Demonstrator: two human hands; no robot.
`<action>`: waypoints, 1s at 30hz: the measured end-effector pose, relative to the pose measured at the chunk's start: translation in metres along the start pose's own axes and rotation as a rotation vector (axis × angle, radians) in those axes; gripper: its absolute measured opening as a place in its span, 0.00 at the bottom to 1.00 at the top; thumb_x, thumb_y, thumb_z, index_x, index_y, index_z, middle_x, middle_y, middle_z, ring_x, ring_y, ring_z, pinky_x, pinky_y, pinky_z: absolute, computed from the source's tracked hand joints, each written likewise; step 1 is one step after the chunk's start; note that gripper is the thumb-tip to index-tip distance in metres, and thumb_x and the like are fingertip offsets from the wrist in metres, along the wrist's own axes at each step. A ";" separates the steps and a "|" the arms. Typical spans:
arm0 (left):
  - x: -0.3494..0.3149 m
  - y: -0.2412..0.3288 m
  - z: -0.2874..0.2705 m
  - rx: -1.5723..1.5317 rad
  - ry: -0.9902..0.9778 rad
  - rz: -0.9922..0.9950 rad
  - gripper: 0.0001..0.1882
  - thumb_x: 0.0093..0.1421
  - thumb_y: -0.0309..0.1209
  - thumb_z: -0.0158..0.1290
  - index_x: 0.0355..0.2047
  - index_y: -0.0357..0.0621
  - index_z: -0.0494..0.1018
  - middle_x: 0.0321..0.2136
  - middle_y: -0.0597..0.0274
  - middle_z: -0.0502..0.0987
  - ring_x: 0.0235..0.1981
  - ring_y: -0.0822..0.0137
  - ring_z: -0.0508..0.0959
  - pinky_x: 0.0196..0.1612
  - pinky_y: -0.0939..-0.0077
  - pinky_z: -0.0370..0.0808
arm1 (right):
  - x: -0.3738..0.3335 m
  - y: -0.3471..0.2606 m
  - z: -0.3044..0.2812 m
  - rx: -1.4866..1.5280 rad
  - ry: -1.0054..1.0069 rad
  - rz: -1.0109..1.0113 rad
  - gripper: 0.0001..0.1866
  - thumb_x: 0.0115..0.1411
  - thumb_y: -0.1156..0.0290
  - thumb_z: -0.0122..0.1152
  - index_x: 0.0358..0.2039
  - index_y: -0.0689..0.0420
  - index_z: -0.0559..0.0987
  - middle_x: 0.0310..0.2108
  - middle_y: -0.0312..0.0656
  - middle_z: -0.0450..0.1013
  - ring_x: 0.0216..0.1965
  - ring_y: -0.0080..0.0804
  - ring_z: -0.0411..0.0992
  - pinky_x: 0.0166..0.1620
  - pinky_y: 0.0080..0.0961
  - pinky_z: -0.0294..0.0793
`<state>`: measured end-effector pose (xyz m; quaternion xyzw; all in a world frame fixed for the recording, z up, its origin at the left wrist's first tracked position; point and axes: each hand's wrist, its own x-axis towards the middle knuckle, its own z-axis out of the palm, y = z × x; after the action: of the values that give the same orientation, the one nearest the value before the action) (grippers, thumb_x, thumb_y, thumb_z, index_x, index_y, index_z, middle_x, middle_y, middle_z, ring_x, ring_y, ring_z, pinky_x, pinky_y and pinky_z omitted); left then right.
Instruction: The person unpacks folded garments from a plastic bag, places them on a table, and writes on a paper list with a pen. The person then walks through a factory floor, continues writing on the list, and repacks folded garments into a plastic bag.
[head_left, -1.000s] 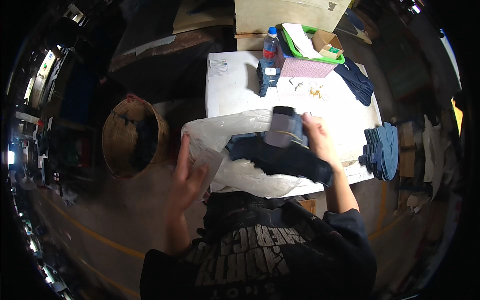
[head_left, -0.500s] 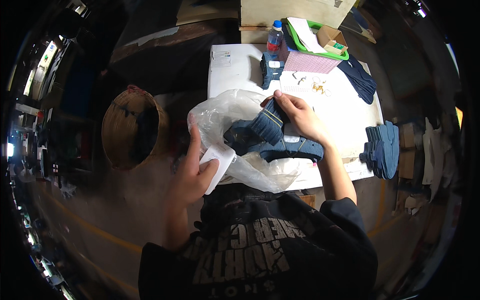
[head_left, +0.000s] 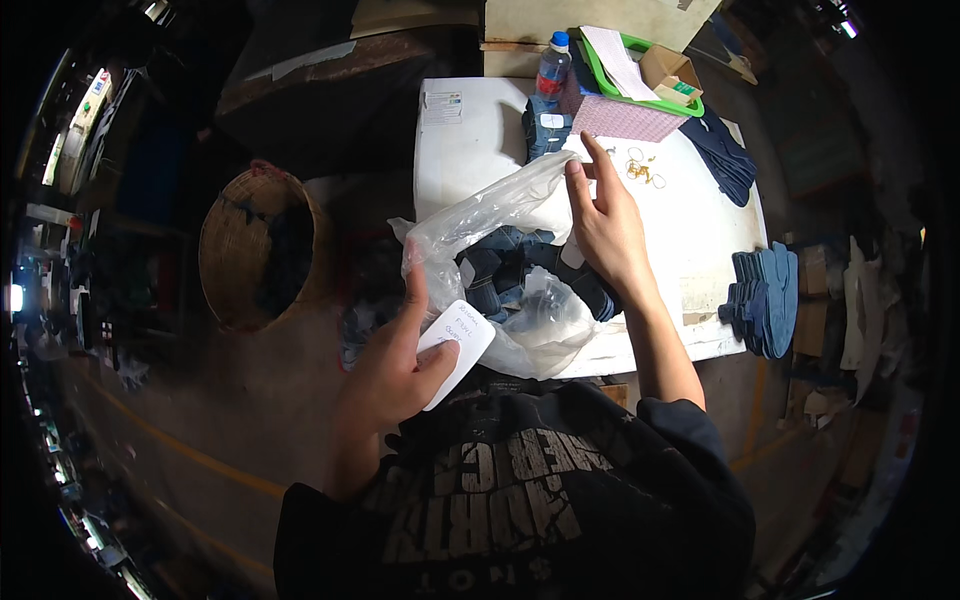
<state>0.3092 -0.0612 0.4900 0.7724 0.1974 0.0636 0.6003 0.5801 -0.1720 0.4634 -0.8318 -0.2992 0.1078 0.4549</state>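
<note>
A clear plastic bag point(head_left: 490, 215) lies at the table's near left, its mouth held wide. Bundles of dark blue denim pieces point(head_left: 508, 262) sit inside it, partly behind the film. My left hand point(head_left: 390, 375) grips a white card point(head_left: 458, 345) with handwriting under its thumb, while its raised index finger presses against the bag's left edge. My right hand point(head_left: 610, 225) pinches the bag's far rim at the thumb, index finger stretched upward. A light tag point(head_left: 572, 252) on a bundle shows beside the right palm.
On the white table point(head_left: 690, 260) stand another tagged denim bundle point(head_left: 546, 135), a bottle with a blue cap point(head_left: 553, 68) and a green-rimmed basket point(head_left: 630, 115). Small rings point(head_left: 640, 170) lie before it. Denim stacks point(head_left: 765, 300) line the right edge. A wicker basket point(head_left: 255, 250) stands left.
The denim bundle in my right hand has gone down into the bag and been let go. That hand now holds the bag's rim, pulled up and right. The left still holds the card.
</note>
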 end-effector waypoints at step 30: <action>-0.022 -0.003 -0.024 -0.299 -0.155 -0.239 0.57 0.62 0.22 0.48 0.71 0.40 0.11 0.51 0.37 0.77 0.45 0.70 0.77 0.50 0.77 0.72 | 0.083 0.046 -0.066 0.400 -0.337 -0.356 0.21 0.76 0.63 0.49 0.65 0.58 0.71 0.48 0.39 0.77 0.40 0.21 0.71 0.45 0.19 0.67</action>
<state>0.2802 -0.0473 0.4968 0.6483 0.2292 -0.0393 0.7250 0.6946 -0.1870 0.4700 -0.6309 -0.4843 0.2196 0.5650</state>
